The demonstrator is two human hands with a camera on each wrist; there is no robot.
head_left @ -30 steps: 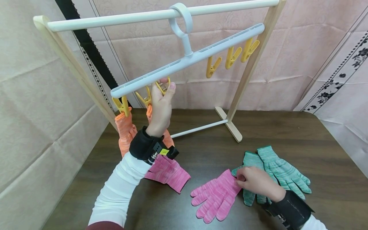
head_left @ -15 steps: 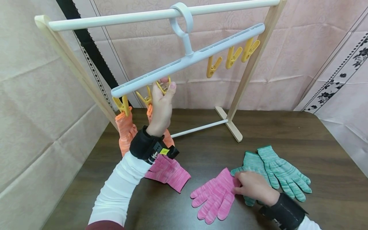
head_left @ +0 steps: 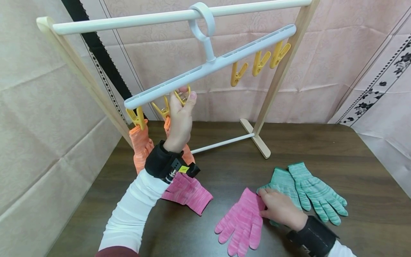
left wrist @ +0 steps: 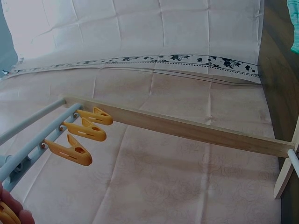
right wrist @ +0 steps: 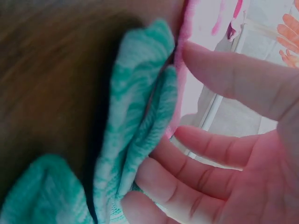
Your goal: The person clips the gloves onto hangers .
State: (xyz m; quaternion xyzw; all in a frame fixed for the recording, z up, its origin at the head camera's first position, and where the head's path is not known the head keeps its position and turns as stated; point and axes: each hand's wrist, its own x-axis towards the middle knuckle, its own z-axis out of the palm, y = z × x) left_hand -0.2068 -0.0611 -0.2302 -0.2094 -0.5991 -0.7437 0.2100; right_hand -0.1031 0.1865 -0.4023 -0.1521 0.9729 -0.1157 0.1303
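Note:
My left hand (head_left: 180,125) is raised under the left half of a pale blue hanger (head_left: 224,59) and pinches a yellow clothespin (head_left: 183,100). Orange gloves (head_left: 141,146) hang from yellow clothespins to its left, one partly behind my hand. Down on the table, my right hand (head_left: 284,208) pinches the cuff edge of a pink glove (head_left: 240,223) between thumb and forefinger; in the right wrist view its other fingers touch a green glove (right wrist: 133,88). Another pink glove (head_left: 191,194) lies below my left wrist, partly covered by it.
The hanger tilts down to the left on the white rail (head_left: 257,9) of a wooden stand (head_left: 282,78). Several more yellow clothespins (head_left: 260,63) hang along its right half. Green gloves (head_left: 318,191) lie beyond my right hand on the brown table (head_left: 224,164).
My right hand has shifted slightly left from over the green gloves to the pink glove's cuff. That glove has turned, its fingers now pointing more toward me. My left hand has stayed put.

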